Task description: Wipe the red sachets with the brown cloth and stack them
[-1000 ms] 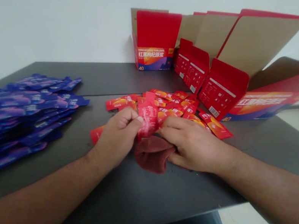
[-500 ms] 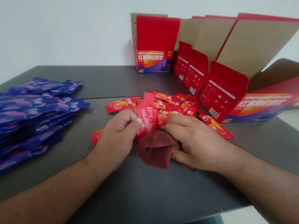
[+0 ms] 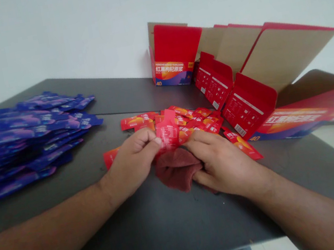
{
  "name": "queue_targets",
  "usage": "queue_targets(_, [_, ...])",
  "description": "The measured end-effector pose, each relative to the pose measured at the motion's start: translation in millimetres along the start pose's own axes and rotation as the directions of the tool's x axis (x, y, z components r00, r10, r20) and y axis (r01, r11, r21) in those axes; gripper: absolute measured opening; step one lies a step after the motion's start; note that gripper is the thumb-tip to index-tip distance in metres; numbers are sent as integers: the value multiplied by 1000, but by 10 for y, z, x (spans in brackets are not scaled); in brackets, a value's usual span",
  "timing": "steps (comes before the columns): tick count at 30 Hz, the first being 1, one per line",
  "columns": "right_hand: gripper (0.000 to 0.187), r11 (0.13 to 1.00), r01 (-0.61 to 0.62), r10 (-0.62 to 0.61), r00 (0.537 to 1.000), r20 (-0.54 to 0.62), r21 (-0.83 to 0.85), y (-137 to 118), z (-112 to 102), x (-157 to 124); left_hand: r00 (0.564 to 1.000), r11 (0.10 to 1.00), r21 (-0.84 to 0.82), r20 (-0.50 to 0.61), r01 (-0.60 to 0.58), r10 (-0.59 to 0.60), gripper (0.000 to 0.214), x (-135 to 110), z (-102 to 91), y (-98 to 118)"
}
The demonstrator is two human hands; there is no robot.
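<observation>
Pinched between the thumb and curled fingers of my left hand [image 3: 141, 151] is a red sachet [image 3: 168, 133], its small-print side up and its flat end pointing away from me. My right hand [image 3: 216, 159] grips a folded reddish-brown cloth [image 3: 177, 168], which covers the near end of that sachet. Just beyond both hands lies a loose pile of red and orange sachets [image 3: 205, 122]. One red sachet [image 3: 244, 146] rests apart on the right, and another [image 3: 111, 155] is partly hidden behind my left hand.
A big heap of blue-purple sachets [image 3: 27, 141] covers the left of the dark table [image 3: 134, 234]. Open red cartons [image 3: 173, 72] with raised flaps stand along the back and right, one carton [image 3: 302, 120] near the table's right edge. A white wall rises behind.
The view has tilted slightly upward, so everything sits a little lower in the picture. Both hands keep their hold on the sachet and cloth, with hardly any other movement.
</observation>
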State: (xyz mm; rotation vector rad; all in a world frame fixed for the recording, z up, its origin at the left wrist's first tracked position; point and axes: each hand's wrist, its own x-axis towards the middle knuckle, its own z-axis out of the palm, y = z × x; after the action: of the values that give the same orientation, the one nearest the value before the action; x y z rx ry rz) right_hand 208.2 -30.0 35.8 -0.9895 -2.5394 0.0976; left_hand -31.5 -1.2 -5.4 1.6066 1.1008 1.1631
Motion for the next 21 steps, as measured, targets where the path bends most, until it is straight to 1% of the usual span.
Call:
queue_targets(2, [16,998,64,-64,997,46,15,-9,13,-3,1000,999,36,-12,11,-11,29,-4,-2,13])
queue_targets(4, [17,997,79,-79,996,46,15,-17,20,-6,1000,999,35,-20,15,-14,29,-5,-3,19])
queue_targets(7, [18,1000,14,-13,999,-35,8,-28,25,-9,1000,1000,-14,-13,1,-1,27,0,-1,16])
queue_targets(9, [16,1000,-13,13,998,-63,4,-40,38,-11,1000,1000,-13,-15,-6,5,26,0,3,24])
queue_targets(12, [14,999,34,-34,999,-7,15,-59,70,-16,999,998,70,-34,-4,6,28,-8,7,61])
queue_targets(14, [17,997,75,-76,997,28,25,-62,81,-18,999,993,120,-48,2,4,28,-13,5,82])
queue_targets(15, [19,997,80,-80,996,25,24,-58,80,-19,999,992,123,-47,5,1,28,-13,3,85])
queue_targets(17, [19,999,41,-41,999,-10,12,-47,67,-16,1000,996,85,-25,6,-4,27,-11,-4,73])
queue_targets(19, [16,1000,-15,15,999,-47,6,-37,49,-12,1000,999,40,0,3,-3,28,-8,-11,49])
queue_targets(21, [14,1000,-6,6,1000,-27,15,-33,38,-8,1000,999,38,9,-1,1,29,-7,-15,28])
